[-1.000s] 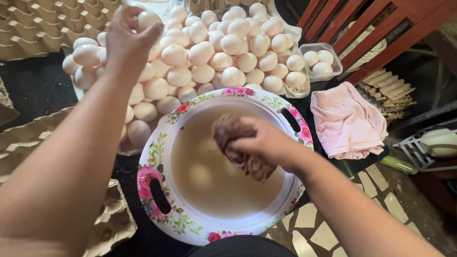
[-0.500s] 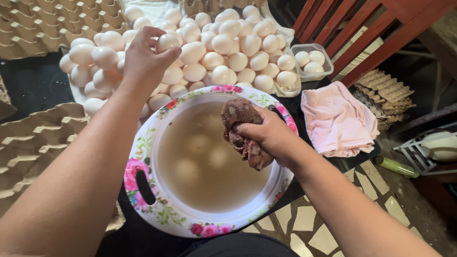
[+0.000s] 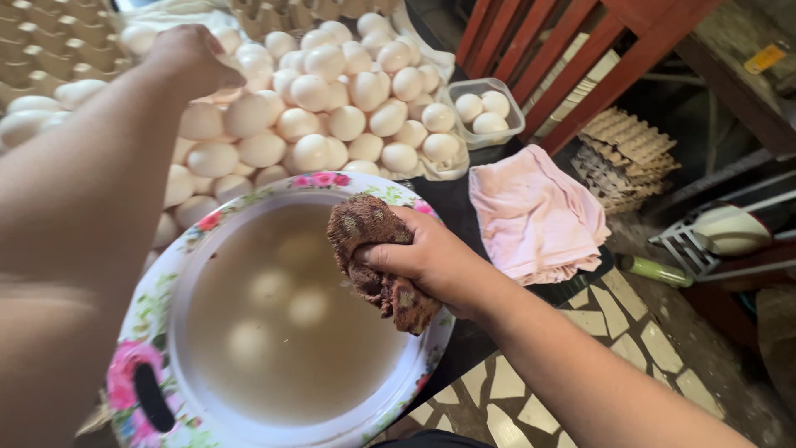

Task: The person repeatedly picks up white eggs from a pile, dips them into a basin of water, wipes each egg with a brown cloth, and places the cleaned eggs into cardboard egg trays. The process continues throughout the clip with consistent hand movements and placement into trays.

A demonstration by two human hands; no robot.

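My right hand [image 3: 431, 261] grips a wet brown rag [image 3: 373, 261] over the right side of a round white basin with a floral rim [image 3: 390, 195]. The basin holds murky water with pale eggs [image 3: 286, 303] sunk in it. My left hand [image 3: 192, 56] reaches to the far left of a big pile of white eggs [image 3: 348, 99] behind the basin. Its fingers curl down onto the pile, and I cannot see whether they hold an egg. My left forearm covers the left part of the pile and basin.
A crumpled pink cloth [image 3: 535, 216] lies right of the basin. A clear plastic tub of eggs [image 3: 485, 112] stands behind it. Cardboard egg trays [image 3: 41, 50] fill the back left, with more stacked [image 3: 622, 158] at right under a red wooden frame [image 3: 580, 58]. Mosaic floor [image 3: 531, 390] below.
My left hand, which held an egg near the basin's far rim, has moved back to the left end of the pile. The rag hand stays over the basin. The view shifted right.
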